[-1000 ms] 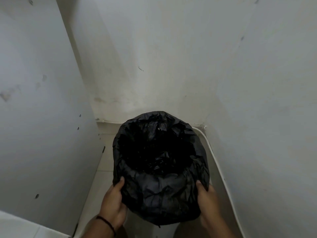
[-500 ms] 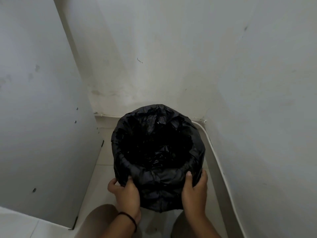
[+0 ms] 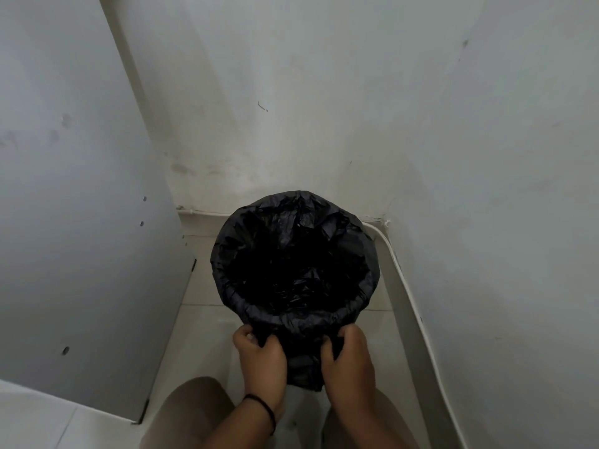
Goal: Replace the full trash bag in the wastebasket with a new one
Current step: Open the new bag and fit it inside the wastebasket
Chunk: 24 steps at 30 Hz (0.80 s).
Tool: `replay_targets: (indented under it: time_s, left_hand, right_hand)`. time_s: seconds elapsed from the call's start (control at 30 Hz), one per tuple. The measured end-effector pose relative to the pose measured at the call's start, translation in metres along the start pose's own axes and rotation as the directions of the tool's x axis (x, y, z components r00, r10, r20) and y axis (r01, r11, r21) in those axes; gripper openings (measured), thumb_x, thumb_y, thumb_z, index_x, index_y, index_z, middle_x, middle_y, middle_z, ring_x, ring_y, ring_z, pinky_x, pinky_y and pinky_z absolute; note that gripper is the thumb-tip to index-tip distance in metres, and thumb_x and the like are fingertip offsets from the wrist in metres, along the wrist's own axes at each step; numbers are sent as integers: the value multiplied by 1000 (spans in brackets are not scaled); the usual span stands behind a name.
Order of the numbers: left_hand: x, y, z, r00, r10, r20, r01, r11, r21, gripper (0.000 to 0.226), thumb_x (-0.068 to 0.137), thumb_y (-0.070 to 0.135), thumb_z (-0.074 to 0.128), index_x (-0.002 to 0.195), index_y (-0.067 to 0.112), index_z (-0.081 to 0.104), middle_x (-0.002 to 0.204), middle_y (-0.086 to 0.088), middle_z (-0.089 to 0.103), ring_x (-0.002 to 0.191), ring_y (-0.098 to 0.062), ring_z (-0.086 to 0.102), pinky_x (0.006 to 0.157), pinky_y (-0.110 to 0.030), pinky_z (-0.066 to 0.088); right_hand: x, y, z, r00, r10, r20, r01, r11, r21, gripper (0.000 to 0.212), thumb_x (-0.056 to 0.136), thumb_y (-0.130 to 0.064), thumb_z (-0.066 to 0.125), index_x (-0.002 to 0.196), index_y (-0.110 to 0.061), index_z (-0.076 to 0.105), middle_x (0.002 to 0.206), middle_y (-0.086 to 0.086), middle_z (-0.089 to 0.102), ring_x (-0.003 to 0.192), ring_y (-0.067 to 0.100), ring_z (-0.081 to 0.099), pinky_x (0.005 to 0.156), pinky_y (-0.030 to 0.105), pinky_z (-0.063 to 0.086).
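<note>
Wastebasket [image 3: 303, 395] stands on the tiled floor [image 3: 201, 345] in the wall corner, at 12 o'clock from my knees; only a pale strip of its side shows below the liner. Black trash bag [image 3: 293, 270] lines it, mouth open upward, its edge folded over the rim and hanging down the near side. My left hand [image 3: 259, 358] is clenched on a bunch of that overhang at about 7 o'clock of the rim; my right hand [image 3: 348, 358] is clenched on the overhang at about 5 o'clock. Both grips sit just below the rim, close together, the film gathered between them. Key relation: the basket's long axis runs vertical and the slack lies on my side, directly under both hands, neither hand nearer than the other. Judgement: liner fitting is nearly done; the next move likely means pulling the near overhang down snug along that axis. Risk: thin film could tear, or the far edge at 12 o'clock could slip off the rim. Contents inside too dark to tell.
</note>
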<state>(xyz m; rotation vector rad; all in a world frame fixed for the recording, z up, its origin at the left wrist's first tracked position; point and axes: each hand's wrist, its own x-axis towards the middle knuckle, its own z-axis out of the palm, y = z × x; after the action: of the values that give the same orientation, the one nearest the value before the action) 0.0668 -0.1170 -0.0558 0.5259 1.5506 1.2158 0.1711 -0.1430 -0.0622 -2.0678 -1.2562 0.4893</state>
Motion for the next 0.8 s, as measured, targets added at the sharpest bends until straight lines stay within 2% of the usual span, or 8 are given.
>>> replay_targets:
  time_s: [0.1,0.2,0.33,0.47,0.57,0.63,0.67,0.8]
  left_hand:
    - [-7,1,6,993,-117,9,117,984,-132,48,90,6,49,131,20,29,111,-10,54,98,-26,57,85,-40,50]
    - [-12,2,11,962,-224,155,252,948,-194,33,90,6,54,123,3,50,113,-19,62,101,-34,62,89,-49,52]
    - [-22,9,10,882,-311,355,425,849,-313,31,94,7,43,122,1,55,117,-23,62,105,-37,60,83,-46,52]
    - [-30,12,6,783,-392,483,605,659,-446,43,93,21,31,118,-2,57,119,-24,61,111,-37,57,80,-42,49]
    - [-30,15,6,750,-395,530,620,698,-358,43,93,19,31,114,-4,59,116,-26,63,106,-37,60,79,-40,50]
    - [-29,16,5,715,-420,559,640,715,-281,38,93,15,34,111,-5,61,111,-24,66,101,-35,62,75,-39,51]
    - [-29,16,4,699,-434,568,643,730,-233,34,92,12,37,107,-6,62,105,-24,68,97,-34,63,73,-38,52]
    - [-26,16,1,655,-492,573,626,779,-46,25,91,8,43,91,-5,65,76,-16,70,77,-27,64,64,-33,52]
  right_hand:
    - [-1,-7,-2,998,42,47,-49,986,158,20,90,-20,54,77,-9,44,80,6,50,71,23,50,58,28,38]
    - [-6,-15,-6,977,104,188,-162,930,329,15,89,-24,57,83,-11,55,89,4,58,82,19,57,70,30,47]
    - [-15,-14,-6,991,-3,136,-29,972,233,10,88,-21,61,93,-12,62,95,-1,59,86,10,55,67,9,41]
    - [-17,-16,-4,997,32,69,-46,976,213,8,86,-16,63,86,-17,55,84,-4,57,79,10,55,60,9,39]
    - [-19,-19,-5,995,80,52,-91,960,264,17,86,-17,64,87,-22,48,77,-12,57,73,4,57,56,9,42]
    - [-22,-22,-8,997,48,56,-61,965,255,9,88,-23,61,89,-23,52,80,-10,59,79,8,60,58,8,43]
    - [-24,-23,-9,998,8,62,-21,977,213,6,89,-28,59,90,-23,55,83,-9,60,83,10,60,63,10,43]
    - [-33,-20,-8,973,-204,110,216,969,-117,23,89,-36,48,103,-25,61,105,-10,54,102,10,50,89,28,40]
